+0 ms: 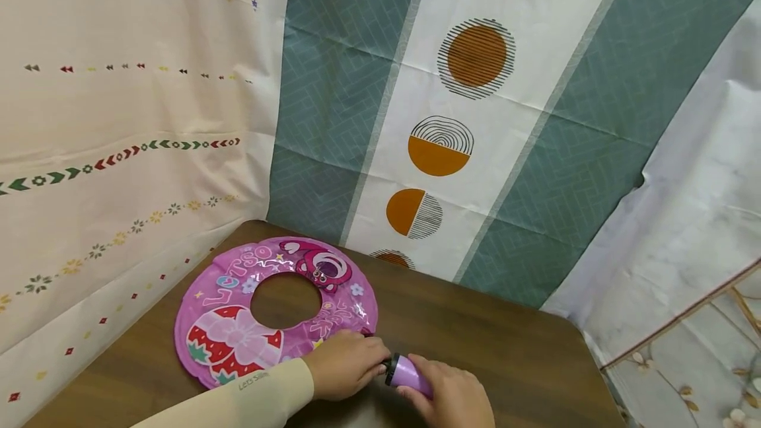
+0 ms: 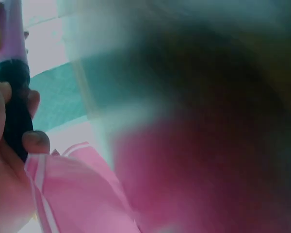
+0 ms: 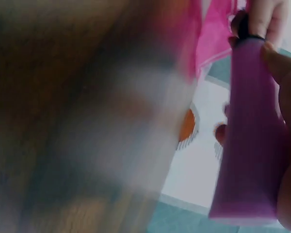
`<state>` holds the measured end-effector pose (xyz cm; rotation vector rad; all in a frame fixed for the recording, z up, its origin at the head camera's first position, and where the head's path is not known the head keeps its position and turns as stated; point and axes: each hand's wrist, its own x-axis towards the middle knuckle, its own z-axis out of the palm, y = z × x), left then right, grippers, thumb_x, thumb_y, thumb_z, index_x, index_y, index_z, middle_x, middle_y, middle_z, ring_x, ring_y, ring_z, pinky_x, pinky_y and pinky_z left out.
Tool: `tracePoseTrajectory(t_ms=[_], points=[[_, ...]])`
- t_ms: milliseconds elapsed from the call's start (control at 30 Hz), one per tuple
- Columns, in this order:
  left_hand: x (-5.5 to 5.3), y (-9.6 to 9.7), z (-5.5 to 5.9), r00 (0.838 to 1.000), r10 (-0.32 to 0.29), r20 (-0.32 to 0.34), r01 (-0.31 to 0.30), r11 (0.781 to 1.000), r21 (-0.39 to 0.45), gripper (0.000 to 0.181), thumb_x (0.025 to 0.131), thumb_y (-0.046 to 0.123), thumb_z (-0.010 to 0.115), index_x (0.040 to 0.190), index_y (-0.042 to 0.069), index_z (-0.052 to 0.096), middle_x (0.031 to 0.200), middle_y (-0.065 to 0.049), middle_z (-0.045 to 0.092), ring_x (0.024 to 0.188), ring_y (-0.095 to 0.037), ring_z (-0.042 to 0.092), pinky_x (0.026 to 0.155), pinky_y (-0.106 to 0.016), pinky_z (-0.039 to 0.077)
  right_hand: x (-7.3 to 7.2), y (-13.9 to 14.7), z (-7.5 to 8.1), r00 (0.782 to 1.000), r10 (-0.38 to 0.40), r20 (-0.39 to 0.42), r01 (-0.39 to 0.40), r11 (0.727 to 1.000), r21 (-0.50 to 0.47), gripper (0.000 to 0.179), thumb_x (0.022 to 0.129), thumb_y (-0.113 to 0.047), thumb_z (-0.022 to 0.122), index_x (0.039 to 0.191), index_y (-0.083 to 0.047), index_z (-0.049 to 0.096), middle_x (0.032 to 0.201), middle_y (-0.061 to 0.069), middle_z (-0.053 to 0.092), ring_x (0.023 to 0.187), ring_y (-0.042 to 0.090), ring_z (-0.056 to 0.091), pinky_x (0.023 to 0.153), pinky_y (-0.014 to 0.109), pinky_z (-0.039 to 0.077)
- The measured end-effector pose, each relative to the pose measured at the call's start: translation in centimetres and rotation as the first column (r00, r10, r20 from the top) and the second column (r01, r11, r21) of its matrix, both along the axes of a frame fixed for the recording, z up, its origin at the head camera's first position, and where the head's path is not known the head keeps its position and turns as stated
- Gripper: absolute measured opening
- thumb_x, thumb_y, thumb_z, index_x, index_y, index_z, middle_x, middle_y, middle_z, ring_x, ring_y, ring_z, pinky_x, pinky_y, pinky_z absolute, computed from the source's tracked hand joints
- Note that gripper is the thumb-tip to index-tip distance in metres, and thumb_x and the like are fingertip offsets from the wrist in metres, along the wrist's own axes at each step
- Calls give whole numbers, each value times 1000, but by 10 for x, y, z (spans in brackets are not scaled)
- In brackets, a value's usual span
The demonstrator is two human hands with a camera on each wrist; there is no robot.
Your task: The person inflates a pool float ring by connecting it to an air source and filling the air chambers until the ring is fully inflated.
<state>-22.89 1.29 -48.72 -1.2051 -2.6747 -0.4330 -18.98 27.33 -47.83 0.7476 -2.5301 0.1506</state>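
Observation:
A pink swim ring [image 1: 199, 306] with a bear and strawberry print lies on the table, puffed up with a few creases at its rim. My left hand [image 1: 345, 365] is at the ring's near right edge and grips the black nozzle [image 2: 17, 114] of a hand pump between thumb and fingers. The nozzle's tip meets the pink vinyl in the left wrist view; the valve itself is hidden. My right hand [image 1: 454, 393] holds the purple barrel of the hand pump [image 3: 252, 131], fingers wrapped round it. The pump points left toward the ring.
The brown wooden table [image 1: 505, 349] reaches to the back corner. Patterned cloths hang behind it: a cream one [image 1: 131, 104] at left, a green and white one [image 1: 333, 104] at the back, and a marbled one [image 1: 701, 203] at right.

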Motion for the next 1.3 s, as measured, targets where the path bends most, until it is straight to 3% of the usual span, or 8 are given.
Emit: tracePoseTrajectory(t_ms=[100, 333, 533, 700, 800, 967, 1067, 1300], points=[[-1, -6, 1, 1000, 11, 14, -11, 1000, -6, 20, 112, 42, 54, 120, 30, 68, 103, 19, 67, 90, 1, 63, 87, -31, 55, 1, 6, 6, 997, 3, 79, -3, 1000, 2, 56, 86, -68, 79, 128, -31, 76, 105, -14, 81, 85, 8, 76, 72, 33, 61], [-6, -12, 7, 998, 6, 59, -6, 1000, 14, 25, 113, 41, 51, 124, 28, 69, 109, 16, 70, 99, 0, 67, 93, -34, 57, 3, 51, 10, 994, 27, -108, -20, 998, 66, 72, 66, -57, 97, 131, -34, 74, 103, -20, 78, 85, 2, 75, 73, 32, 60], [-10, -21, 7, 998, 32, 55, -34, 999, 23, 25, 112, 38, 54, 125, 24, 71, 114, 13, 73, 106, -4, 70, 97, -37, 58, 3, 95, 8, 980, 75, -187, -47, 988, 148, 76, 65, -59, 96, 133, -32, 74, 101, -18, 76, 81, 0, 71, 68, 26, 58], [-13, -21, 8, 997, 31, 67, -33, 999, 24, 22, 112, 38, 54, 121, 25, 70, 111, 13, 72, 103, -4, 69, 95, -37, 58, 3, 110, 9, 975, 73, -212, -42, 988, 146, 70, 73, -67, 89, 132, -33, 74, 101, -19, 74, 80, 0, 70, 66, 26, 55], [-11, -17, 8, 997, 19, 73, -21, 1000, 21, 23, 112, 38, 53, 122, 26, 70, 111, 14, 72, 102, -2, 68, 95, -35, 58, 4, 99, 9, 964, 68, -258, -32, 989, 142, 68, 74, -73, 86, 129, -35, 75, 100, -18, 74, 81, 5, 71, 67, 31, 54], [-4, -4, 5, 998, -14, 55, 13, 1000, 21, 22, 112, 40, 52, 120, 28, 68, 106, 17, 68, 92, 2, 63, 87, -29, 56, 0, 53, 4, 934, 137, -329, -93, 985, 145, 69, 68, -67, 92, 125, -30, 78, 95, -12, 75, 77, 9, 73, 69, 33, 58], [1, 1, 4, 1000, -9, 22, 9, 1000, 19, 18, 112, 39, 54, 117, 28, 68, 102, 17, 67, 87, 2, 60, 83, -26, 55, -2, 28, 0, 926, 133, -354, -96, 988, 119, 71, 61, -63, 97, 121, -28, 79, 92, -10, 75, 74, 8, 72, 68, 31, 58], [3, 0, 3, 1000, 12, -13, -12, 999, 39, 19, 112, 39, 54, 117, 27, 67, 104, 17, 69, 91, 1, 65, 85, -28, 56, -2, -3, -5, 934, 79, -348, -62, 996, 59, 71, 58, -62, 100, 118, -28, 80, 89, -10, 75, 72, 9, 72, 67, 33, 59]])
